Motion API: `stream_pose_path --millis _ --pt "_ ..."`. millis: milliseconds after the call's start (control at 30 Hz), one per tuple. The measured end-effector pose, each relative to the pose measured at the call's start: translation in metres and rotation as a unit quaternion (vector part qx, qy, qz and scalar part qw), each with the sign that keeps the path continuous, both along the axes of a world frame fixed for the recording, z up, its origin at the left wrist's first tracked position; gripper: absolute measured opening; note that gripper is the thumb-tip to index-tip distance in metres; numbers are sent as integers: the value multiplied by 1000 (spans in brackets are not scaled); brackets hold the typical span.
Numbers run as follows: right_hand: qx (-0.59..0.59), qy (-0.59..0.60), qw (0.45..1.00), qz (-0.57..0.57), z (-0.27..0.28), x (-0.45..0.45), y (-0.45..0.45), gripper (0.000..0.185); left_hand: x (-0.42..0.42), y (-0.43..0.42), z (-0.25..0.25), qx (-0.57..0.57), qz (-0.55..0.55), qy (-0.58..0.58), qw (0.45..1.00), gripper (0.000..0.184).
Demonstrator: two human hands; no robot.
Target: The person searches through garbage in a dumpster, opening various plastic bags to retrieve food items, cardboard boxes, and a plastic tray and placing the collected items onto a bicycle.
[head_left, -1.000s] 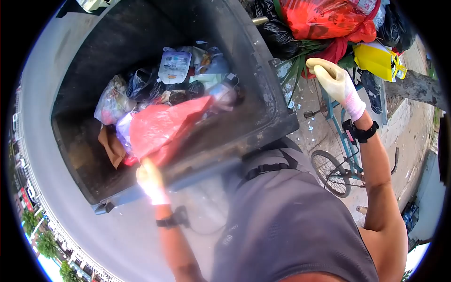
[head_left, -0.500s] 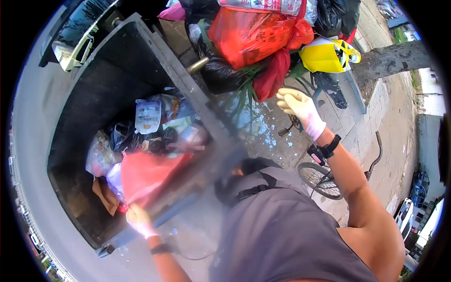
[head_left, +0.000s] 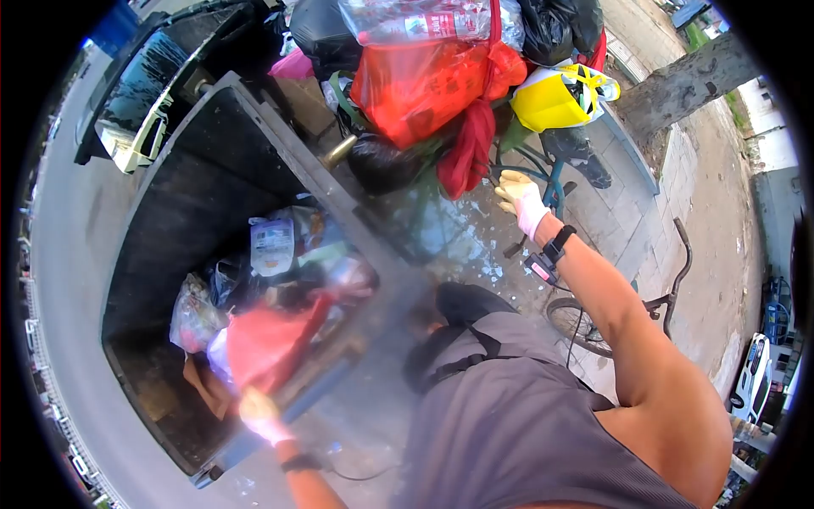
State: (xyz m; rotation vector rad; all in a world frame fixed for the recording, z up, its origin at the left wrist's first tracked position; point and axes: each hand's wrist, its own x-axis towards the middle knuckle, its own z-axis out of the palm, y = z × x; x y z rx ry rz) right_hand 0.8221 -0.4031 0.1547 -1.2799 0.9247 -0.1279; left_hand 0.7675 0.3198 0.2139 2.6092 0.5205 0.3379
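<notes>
Left hand (head_left: 259, 414) of mine is at the near edge of the bin (head_left: 212, 170), looking clamped on the low corner of a red bag (head_left: 270, 339), though it's blurry. Bag's at the bin's mouth, long side slanting from those fingers away and to my right. Right hand (head_left: 519, 199) is well apart, outside the bin, curled near a dark red bundle (head_left: 469, 151); can't tell if it grips anything. Left's plainly nearer the bag.

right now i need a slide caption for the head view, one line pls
Gloved left hand gripping a red bag at an open bin, right hand near piled bags.
</notes>
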Motion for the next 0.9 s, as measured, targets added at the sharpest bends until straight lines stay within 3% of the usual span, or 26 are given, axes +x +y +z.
stream_pose_path --millis 67,100,167,267,300,367,433,467,567,633,700,767,833,900 --pt "-173 30 984 -14 -48 25 -20 46 1 3 0 -16 -1 25 1000 64" --pt "-257 47 965 -20 -39 33 -13 45 4 3 -4 -23 -5 13 1000 65" --pt "-74 159 984 -19 5 51 -8 55 -1 8 -10 -33 0 -10 999 65" --pt "78 172 965 183 19 70 -18 71 1 15 -11 87 -23 20 996 66" --pt "112 183 957 197 15 81 -21 63 -1 19 -15 112 -34 19 993 65" --pt "125 245 935 225 -4 105 -34 47 0 10 -7 96 -30 0 995 61" --pt "150 219 917 297 -27 122 -57 33 1 1 4 83 9 77 994 53" --pt "111 264 919 273 3 136 -26 23 1 3 1 94 23 88 991 53" --pt "74 322 897 294 -28 160 -26 23 2 -4 4 59 49 77 994 53" --pt "109 326 885 314 -32 158 -34 29 4 -13 15 43 43 77 995 51" --pt "44 310 870 381 -26 144 -45 34 3 -11 13 56 29 75 995 50" --pt "86 269 905 317 -20 117 -49 35 4 -8 8 62 18 52 997 49" --pt "25 296 906 302 10 115 -39 35 8 -19 14 58 26 45 997 52" --pt "77 326 907 256 23 120 -29 31 12 -27 23 33 38 53 997 53"
